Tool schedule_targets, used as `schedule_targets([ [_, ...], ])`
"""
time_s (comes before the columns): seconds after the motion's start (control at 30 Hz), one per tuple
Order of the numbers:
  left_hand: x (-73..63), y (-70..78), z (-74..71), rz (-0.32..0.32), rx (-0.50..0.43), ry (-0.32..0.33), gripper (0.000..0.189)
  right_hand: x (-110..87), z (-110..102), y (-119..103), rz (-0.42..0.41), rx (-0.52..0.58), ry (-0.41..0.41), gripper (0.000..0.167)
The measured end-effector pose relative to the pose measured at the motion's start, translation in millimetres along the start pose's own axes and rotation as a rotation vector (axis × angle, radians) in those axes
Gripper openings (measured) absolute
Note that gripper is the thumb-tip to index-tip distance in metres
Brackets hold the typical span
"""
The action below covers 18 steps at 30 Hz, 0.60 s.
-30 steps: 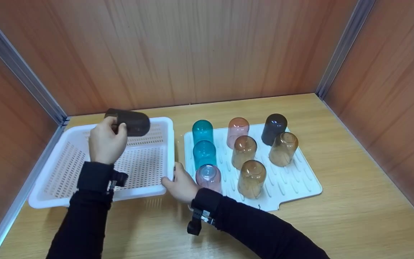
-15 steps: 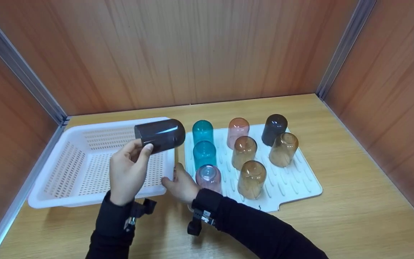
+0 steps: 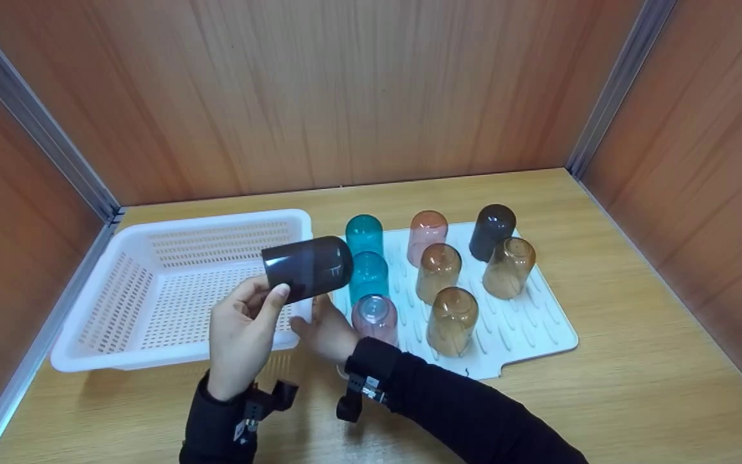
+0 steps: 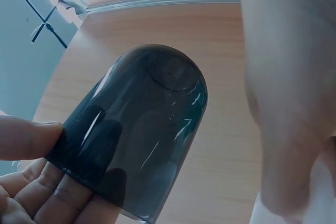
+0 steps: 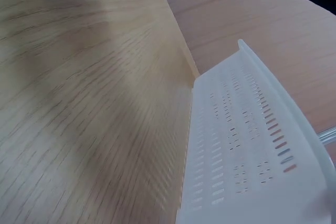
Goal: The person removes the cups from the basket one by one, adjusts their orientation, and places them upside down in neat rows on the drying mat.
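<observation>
A dark smoky drinking glass point(image 3: 310, 267) lies tilted on its side in the air, its rounded base pointing right. My left hand point(image 3: 242, 335) pinches it near the open rim, thumb on one side and fingers on the other; the left wrist view shows this glass point(image 4: 157, 114) close up. At the right front corner of the white perforated basket point(image 3: 133, 361), my right hand point(image 3: 327, 332) grips the rim with the thumb over it. The right wrist view shows the basket's outer wall point(image 5: 231, 145) but not the fingers.
A white ribbed drying mat point(image 3: 538, 338) right of the basket bears upside-down glasses: two teal ones point(image 3: 364, 233), a pale pink one point(image 3: 374, 319), an orange-pink one point(image 3: 428, 238), three amber ones point(image 3: 452, 322) and a dark one point(image 3: 492, 231). Wood panels enclose the table point(image 3: 628, 309).
My left hand has carried the dark glass from above the basket rightward and toward me, past the basket's right rim. My right hand has stayed on the basket.
</observation>
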<state>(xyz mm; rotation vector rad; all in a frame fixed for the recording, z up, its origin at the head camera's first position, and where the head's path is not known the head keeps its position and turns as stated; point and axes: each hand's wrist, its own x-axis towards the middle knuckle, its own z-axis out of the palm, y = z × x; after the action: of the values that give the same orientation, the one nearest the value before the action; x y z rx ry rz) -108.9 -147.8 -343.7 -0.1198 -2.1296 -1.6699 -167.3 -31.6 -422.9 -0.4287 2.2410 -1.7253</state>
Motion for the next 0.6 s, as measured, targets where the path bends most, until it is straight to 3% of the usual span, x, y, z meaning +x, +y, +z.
schedule_targets([
  [0.1,-1.1,-2.3,2.4,0.0,-0.003,-0.008,0.012,1.1,-0.5,1.0,-0.049,-0.027,0.004,0.072],
  [0.2,-1.6,-3.6,3.6,-0.011,-0.012,-0.012,0.013,0.6,-0.5,1.2,-0.044,-0.018,0.001,0.074],
  [0.43,-0.8,-3.2,2.4,-0.045,-0.051,0.009,0.015,-0.9,-2.6,-2.2,0.054,0.015,0.024,0.075],
  [0.53,-0.4,-2.9,0.6,-0.055,-0.067,0.031,0.015,-2.9,-5.8,-3.9,0.011,0.037,0.034,0.08],
  [0.6,-0.4,-2.4,-1.0,-0.06,-0.078,0.047,0.014,-5.5,-9.6,-6.8,-0.066,0.062,0.042,0.083],
])
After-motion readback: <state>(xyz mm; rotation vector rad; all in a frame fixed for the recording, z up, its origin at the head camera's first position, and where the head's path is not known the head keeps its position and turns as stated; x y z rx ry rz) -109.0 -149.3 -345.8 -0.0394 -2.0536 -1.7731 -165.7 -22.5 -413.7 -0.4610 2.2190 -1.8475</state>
